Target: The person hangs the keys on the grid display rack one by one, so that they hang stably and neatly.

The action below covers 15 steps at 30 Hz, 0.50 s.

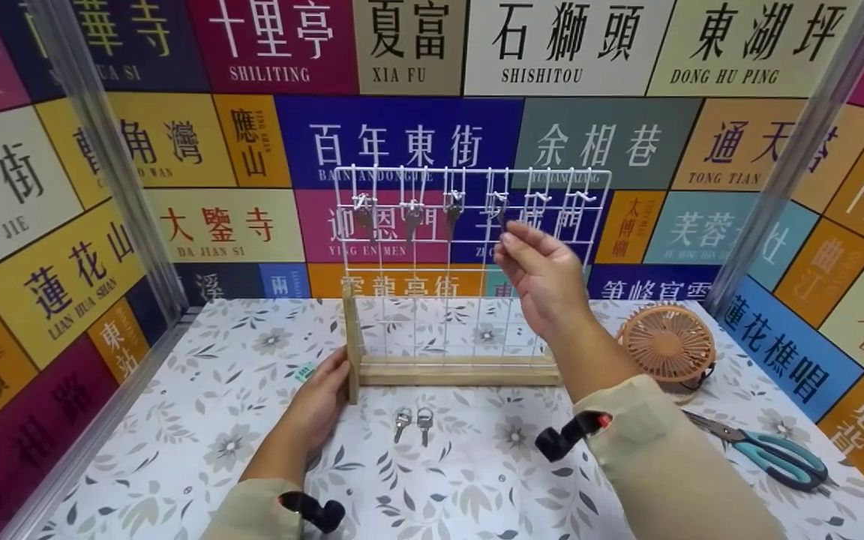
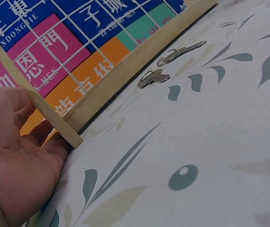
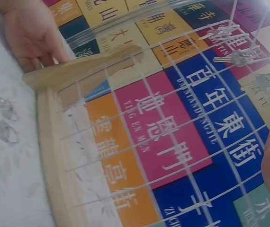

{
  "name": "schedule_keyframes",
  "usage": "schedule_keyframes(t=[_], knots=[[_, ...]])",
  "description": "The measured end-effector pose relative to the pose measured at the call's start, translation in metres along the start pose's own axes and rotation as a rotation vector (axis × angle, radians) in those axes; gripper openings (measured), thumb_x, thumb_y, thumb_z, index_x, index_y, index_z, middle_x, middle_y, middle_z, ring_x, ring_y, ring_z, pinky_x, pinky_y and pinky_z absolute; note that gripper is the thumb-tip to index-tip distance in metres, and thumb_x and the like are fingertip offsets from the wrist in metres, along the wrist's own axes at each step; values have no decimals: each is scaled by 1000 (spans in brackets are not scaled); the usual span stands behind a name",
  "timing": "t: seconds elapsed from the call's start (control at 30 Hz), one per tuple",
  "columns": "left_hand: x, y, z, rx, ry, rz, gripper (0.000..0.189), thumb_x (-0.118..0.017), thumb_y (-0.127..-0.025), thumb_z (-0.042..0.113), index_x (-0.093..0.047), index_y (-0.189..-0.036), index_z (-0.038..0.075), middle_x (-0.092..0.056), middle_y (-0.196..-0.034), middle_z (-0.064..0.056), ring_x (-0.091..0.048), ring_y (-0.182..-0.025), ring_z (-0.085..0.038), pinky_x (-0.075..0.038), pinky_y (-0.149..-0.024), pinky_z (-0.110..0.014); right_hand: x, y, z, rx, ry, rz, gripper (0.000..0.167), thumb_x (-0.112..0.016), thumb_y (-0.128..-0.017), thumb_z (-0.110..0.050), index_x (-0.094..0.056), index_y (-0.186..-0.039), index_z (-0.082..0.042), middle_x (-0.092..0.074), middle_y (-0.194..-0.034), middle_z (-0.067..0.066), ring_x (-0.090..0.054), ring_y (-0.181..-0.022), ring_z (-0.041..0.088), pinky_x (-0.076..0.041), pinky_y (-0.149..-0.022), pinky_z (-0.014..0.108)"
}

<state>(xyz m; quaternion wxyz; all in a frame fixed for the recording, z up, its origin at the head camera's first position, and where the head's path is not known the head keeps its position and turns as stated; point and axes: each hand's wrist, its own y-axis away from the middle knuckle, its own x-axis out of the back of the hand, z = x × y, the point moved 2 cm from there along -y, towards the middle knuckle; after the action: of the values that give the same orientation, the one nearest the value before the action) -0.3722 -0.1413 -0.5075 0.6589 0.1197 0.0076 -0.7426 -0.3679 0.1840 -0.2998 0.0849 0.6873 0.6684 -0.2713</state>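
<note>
A white wire grid rack stands on a wooden base. My left hand grips its left wooden post, with fingers curled behind the wood. Higher up, my right hand pinches the lower end of a key at the fourth hook from the left. To its left hang a first key, a second key and a third key on their hooks. Two hooks on the right, one of them the end hook, carry no key. Two keys with rings lie in front of the base.
At the right stands an orange fan, with teal-handled scissors in front of it. A small green tag lies beside my left hand. Colourful sign-printed walls enclose the leaf-patterned table.
</note>
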Motion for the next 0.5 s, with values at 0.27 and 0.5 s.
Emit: schedule_keyframes(t=[0.27,0.5], knots=[[3,0,3,31,-18,11,55,-47,-115,38,-35,-168,30,-30,-178,3,-22,-168,-22,-18,-139,-43,13,35,60,-50,98,-67,17,-72,-100,-1,-73,-116,2,-76,-98,10,-74,-90,20,-67,-89,31],[0,2,2,36,-8,19,55,-48,-115,38,-36,-168,31,-30,-178,3,-22,-168,-22,-19,-139,-43,20,51,104,-135,138,-105,12,-69,-101,0,-77,-110,0,-76,-97,10,-73,-88,18,-67,-85,30]])
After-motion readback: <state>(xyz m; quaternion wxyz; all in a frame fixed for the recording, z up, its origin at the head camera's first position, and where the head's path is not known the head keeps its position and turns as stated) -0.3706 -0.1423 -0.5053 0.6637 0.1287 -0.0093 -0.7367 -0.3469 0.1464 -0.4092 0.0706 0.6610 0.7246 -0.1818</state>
